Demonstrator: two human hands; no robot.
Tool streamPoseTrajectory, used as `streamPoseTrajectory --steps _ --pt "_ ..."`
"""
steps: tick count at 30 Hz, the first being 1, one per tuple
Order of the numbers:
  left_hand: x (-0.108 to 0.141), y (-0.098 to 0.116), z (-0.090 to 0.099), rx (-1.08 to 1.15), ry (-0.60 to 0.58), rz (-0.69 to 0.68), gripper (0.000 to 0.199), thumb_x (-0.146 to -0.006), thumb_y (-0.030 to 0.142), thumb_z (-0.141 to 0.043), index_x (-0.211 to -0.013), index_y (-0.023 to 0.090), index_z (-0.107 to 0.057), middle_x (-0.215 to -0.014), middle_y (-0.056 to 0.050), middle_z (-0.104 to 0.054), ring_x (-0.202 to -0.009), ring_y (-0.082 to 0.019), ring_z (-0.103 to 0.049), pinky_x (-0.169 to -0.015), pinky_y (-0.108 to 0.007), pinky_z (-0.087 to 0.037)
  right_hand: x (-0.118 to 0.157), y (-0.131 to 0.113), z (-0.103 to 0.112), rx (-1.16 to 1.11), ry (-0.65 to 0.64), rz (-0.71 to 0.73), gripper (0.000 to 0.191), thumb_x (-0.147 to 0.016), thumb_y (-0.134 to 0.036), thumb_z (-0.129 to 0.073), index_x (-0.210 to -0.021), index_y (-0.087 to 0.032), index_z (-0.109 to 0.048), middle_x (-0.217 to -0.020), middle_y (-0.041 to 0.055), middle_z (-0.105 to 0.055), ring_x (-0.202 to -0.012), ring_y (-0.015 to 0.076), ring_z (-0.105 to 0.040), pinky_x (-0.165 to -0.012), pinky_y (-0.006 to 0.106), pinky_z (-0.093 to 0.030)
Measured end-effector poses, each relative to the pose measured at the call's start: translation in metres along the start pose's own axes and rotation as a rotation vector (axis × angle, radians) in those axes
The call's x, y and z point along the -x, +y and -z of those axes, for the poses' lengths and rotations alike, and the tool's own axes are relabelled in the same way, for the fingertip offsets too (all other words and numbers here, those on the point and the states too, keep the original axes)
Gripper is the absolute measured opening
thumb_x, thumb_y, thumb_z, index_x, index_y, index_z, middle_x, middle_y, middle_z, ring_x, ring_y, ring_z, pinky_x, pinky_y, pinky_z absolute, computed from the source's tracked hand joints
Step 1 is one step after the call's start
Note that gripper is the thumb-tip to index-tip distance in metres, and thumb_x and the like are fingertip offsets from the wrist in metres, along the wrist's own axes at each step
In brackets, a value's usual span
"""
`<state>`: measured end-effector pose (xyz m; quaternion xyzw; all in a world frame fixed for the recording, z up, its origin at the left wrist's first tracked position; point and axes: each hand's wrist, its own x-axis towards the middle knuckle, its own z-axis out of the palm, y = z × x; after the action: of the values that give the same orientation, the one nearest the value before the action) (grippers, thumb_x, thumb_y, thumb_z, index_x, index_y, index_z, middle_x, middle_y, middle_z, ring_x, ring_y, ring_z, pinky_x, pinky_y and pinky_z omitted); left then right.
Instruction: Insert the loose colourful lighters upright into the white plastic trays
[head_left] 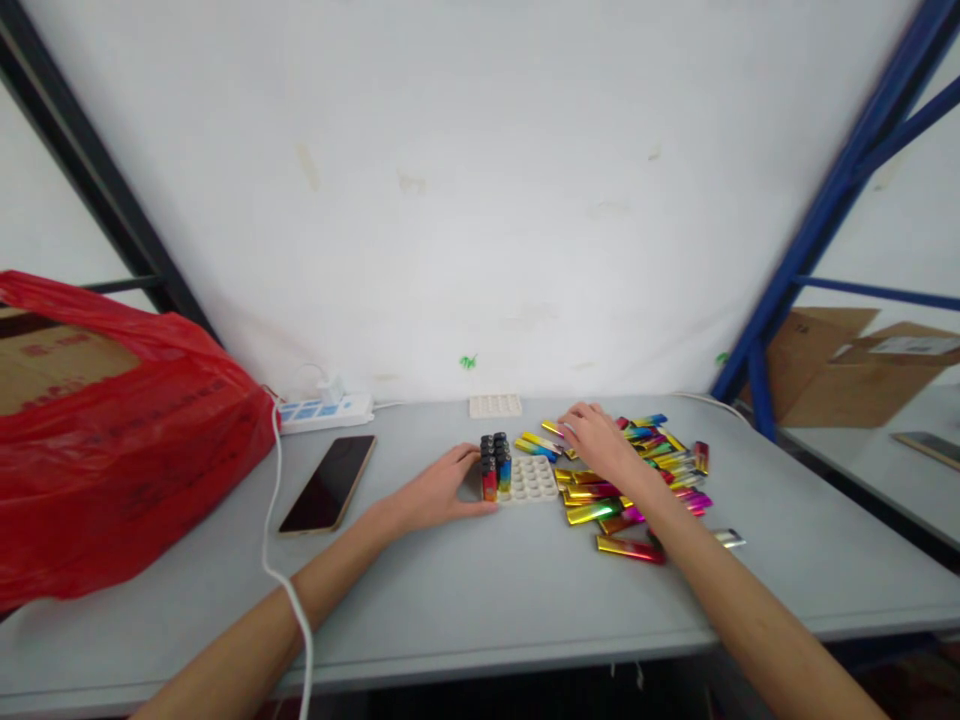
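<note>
A white tray with round holes (534, 480) lies on the table. Colourful lighters with black tops (496, 463) stand upright in rows in its left part. My left hand (442, 490) is closed around the tray's left end, thumb at the front corner and fingers behind, beside the standing lighters. To the right, a loose heap of shiny metallic lighters (600, 512) in gold, red, green, blue and pink spreads over the table. My right hand (596, 440) reaches over the heap's far left side, fingers curled down onto a gold lighter (552, 427); its fingertips are partly hidden.
Another white holed tray (495, 405) lies by the wall. On the left are a phone (328, 485), a power strip (326, 412) and a red plastic bag (135, 450) around a box. A white cable (271, 520) crosses above my left forearm. Blue shelf posts (817, 200) and cardboard (847, 370) stand right.
</note>
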<state>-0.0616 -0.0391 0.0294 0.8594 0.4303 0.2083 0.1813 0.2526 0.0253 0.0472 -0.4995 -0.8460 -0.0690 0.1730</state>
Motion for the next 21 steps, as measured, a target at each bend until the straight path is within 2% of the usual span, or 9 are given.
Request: streamPoseTrajectory --steps 2,5,10,14,16,18,21 --pt "0.000 0.000 0.000 0.004 0.003 0.002 0.076 -0.084 0.063 -0.081 -0.144 0.020 -0.060 -0.149 -0.017 -0.060 -0.139 -0.038 -0.057 -0.124 -0.052 -0.044 0.001 0.016 -0.005 0.043 -0.033 -0.073 0.028 -0.108 -0.028 -0.055 -0.120 -0.017 -0.078 -0.129 0.0187 -0.069 -0.119 0.0332 -0.061 -0.100 0.043 -0.048" --pt "0.000 -0.002 -0.001 0.011 0.016 -0.016 0.076 -0.084 0.065 -0.080 -0.143 0.022 -0.061 -0.148 -0.016 -0.061 -0.138 -0.038 -0.058 -0.123 -0.053 -0.045 0.002 0.029 -0.010 0.041 -0.073 -0.122 0.031 -0.106 -0.034 -0.060 -0.124 -0.018 -0.078 -0.131 0.0188 -0.069 -0.119 0.0343 -0.062 -0.098 0.044 -0.050" --pt "0.000 -0.002 -0.001 -0.005 0.011 -0.005 0.075 -0.084 0.066 -0.079 -0.141 0.021 -0.062 -0.145 -0.017 -0.062 -0.136 -0.037 -0.059 -0.122 -0.052 -0.046 -0.002 0.028 -0.013 0.021 -0.147 -0.156 0.027 -0.103 -0.037 -0.064 -0.106 -0.018 -0.082 -0.120 0.0166 -0.074 -0.114 0.0323 -0.067 -0.098 0.042 -0.050" --pt "0.000 -0.001 0.000 -0.012 -0.001 0.008 0.075 -0.084 0.064 -0.080 -0.142 0.020 -0.061 -0.148 -0.017 -0.060 -0.138 -0.038 -0.058 -0.123 -0.051 -0.045 -0.005 0.027 -0.015 -0.049 -0.087 -0.183 0.016 -0.097 -0.029 -0.070 -0.102 -0.017 -0.078 -0.114 0.0153 -0.076 -0.112 0.0312 -0.070 -0.097 0.040 -0.051" --pt "0.000 -0.001 -0.001 -0.006 0.008 -0.005 0.075 -0.084 0.064 -0.080 -0.142 0.021 -0.061 -0.148 -0.017 -0.061 -0.138 -0.038 -0.058 -0.123 -0.052 -0.045 -0.007 0.029 -0.016 -0.161 -0.009 -0.196 0.012 -0.094 -0.023 -0.071 -0.103 -0.016 -0.075 -0.110 0.0135 -0.077 -0.107 0.0285 -0.072 -0.096 0.039 -0.052" --pt "0.000 -0.002 -0.001 -0.007 0.017 -0.013 0.075 -0.084 0.064 -0.080 -0.142 0.021 -0.062 -0.146 -0.016 -0.062 -0.137 -0.039 -0.058 -0.122 -0.052 -0.046 -0.009 0.030 -0.017 -0.362 0.094 -0.219 0.012 -0.091 -0.024 -0.071 -0.101 -0.018 -0.071 -0.104 0.0105 -0.079 -0.102 0.0259 -0.073 -0.095 0.040 -0.053" --pt "0.000 -0.003 -0.001 -0.008 0.015 -0.010 0.074 -0.084 0.065 -0.080 -0.142 0.021 -0.062 -0.146 -0.016 -0.062 -0.137 -0.038 -0.059 -0.122 -0.052 -0.046 -0.012 0.025 -0.014 -0.809 0.232 -0.261 0.027 -0.086 -0.043 -0.077 -0.096 -0.020 -0.068 -0.099 0.0088 -0.080 -0.099 0.0259 -0.075 -0.095 0.043 -0.056"
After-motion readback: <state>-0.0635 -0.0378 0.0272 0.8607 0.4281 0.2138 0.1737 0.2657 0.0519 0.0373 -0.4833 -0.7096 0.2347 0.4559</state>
